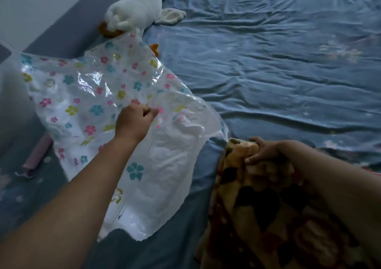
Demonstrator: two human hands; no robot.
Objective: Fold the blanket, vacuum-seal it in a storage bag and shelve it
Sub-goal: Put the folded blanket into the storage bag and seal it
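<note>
Head view: a person readies a flowered storage bag on a blue bed for a folded blanket.

Head view detail: the left hand pinches the bag's upper plastic layer, grip pressed together; the right hand clamps the brown patterned blanket just beside the bag. Lifting that layer high should open the mouth wide, so the bundle slides in compact.
</note>
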